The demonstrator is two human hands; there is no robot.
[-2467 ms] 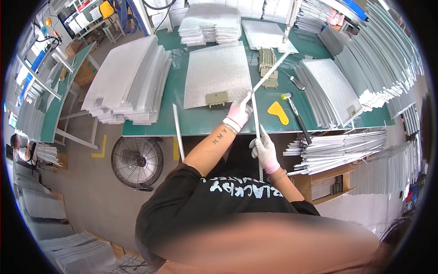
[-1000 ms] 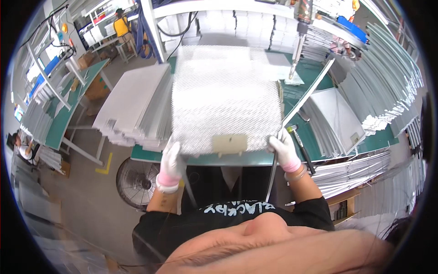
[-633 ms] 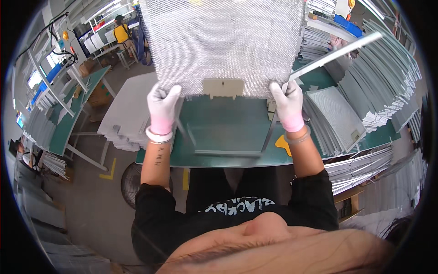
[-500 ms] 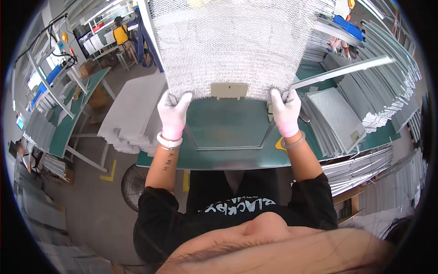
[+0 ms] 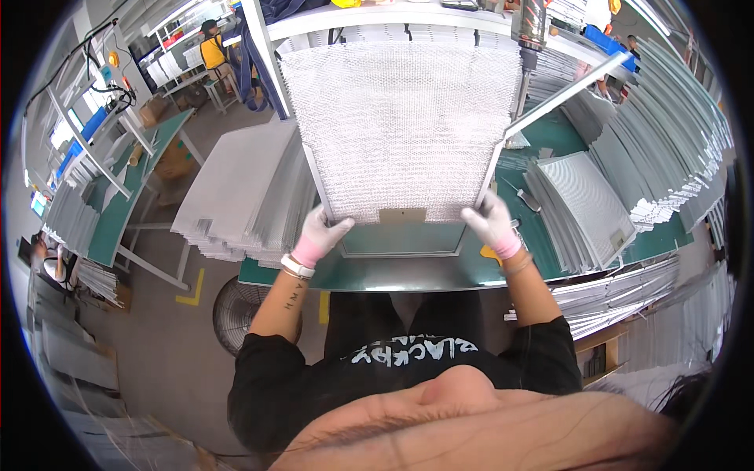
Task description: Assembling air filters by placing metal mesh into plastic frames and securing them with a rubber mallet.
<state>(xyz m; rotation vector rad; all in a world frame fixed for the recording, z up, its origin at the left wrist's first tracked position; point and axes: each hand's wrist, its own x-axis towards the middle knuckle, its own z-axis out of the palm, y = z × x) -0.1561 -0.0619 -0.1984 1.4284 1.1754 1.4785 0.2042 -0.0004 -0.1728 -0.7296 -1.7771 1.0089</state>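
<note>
The lower corners of a mesh panel (image 5: 400,125) are pinched between thumb and fingers by the left hand (image 5: 320,235) and right hand (image 5: 493,224), the fingertips partly hidden. The panel is held above the green table (image 5: 369,276), between the side rails of a metal frame (image 5: 400,253); its longer way appears to run from 12 to 6 o'clock, its beige plate (image 5: 403,215) being set at 6. An angled rail (image 5: 569,93) is pointed toward 2 o'clock. The far edge is backed by a shelf (image 5: 338,25) at 12. Sheets are stacked at 9 (image 5: 236,177) and mesh panels at 3 (image 5: 585,196). A yellow tool (image 5: 489,253) is partly covered by the right hand.
</note>
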